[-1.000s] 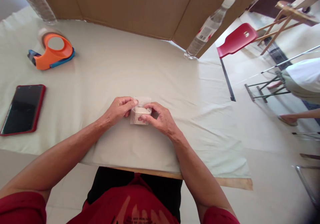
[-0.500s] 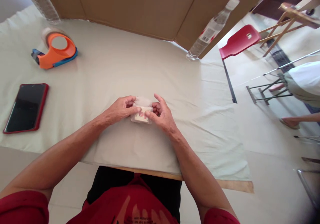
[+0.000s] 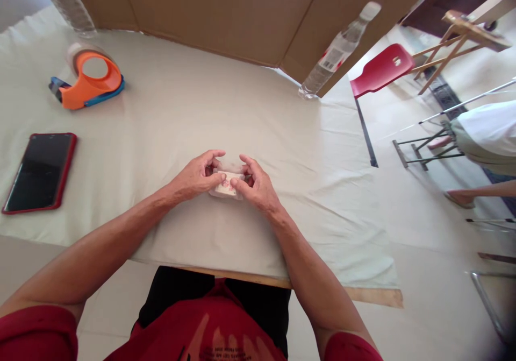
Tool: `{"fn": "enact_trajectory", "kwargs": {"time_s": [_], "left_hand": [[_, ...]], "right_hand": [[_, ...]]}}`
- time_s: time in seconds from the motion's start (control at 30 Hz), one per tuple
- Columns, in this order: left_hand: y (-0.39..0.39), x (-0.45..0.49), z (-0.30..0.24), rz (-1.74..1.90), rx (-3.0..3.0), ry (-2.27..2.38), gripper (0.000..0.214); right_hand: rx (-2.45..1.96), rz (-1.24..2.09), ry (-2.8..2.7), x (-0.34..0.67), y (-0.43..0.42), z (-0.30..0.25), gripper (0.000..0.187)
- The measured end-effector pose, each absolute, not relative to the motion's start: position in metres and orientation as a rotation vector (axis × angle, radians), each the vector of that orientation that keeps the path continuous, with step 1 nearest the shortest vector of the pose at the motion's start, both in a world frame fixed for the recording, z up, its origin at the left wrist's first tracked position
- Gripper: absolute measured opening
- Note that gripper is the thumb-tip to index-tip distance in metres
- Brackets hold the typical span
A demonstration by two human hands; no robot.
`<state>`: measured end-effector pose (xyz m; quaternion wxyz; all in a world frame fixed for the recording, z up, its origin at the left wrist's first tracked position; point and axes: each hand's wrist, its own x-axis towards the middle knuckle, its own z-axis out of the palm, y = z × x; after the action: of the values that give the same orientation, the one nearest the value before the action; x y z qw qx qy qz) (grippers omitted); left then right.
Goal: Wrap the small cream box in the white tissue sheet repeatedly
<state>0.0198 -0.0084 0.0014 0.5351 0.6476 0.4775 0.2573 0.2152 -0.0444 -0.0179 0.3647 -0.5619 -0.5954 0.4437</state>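
Note:
A small cream-coloured pack with red print [image 3: 226,190], in clear plastic, lies between my hands near the table's front edge. What it contains I cannot make out. My left hand [image 3: 197,175] grips its left side, thumb on the printed face. From the right, my right hand [image 3: 258,186] holds it too, its thumb pressed on top close to the other thumb. The index fingers of both hands stretch beyond the pack's far side. Clear plastic [image 3: 231,165] shows between them, partly hidden by the fingers.
On the left are an orange tape dispenser [image 3: 97,86] and a red-cased phone [image 3: 40,172]. A cardboard panel [image 3: 213,16] stands at the back, with a water bottle [image 3: 334,54] at its right and another bottle [image 3: 74,11] at its left. A person sits beyond, right.
My right index finger has curled inward over the far side of the pack, and my left index finger has stretched forward. The pack stays in nearly the same spot.

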Motion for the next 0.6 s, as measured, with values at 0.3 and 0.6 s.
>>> {"fn": "enact_trajectory", "kwargs": {"time_s": [0.3, 0.6], "left_hand": [[-0.0058, 0.0167, 0.0080, 0.548, 1.630, 1.103, 0.036], [-0.0063, 0.0161, 0.0041, 0.625, 1.609, 1.024, 0.024]], "right_hand": [[-1.325, 1.266, -1.444, 0.2122, -0.0447, -0.0176, 0.059], [-1.322, 1.164, -1.547, 0.2138, -0.0462, -0.0124, 0.024]]}}
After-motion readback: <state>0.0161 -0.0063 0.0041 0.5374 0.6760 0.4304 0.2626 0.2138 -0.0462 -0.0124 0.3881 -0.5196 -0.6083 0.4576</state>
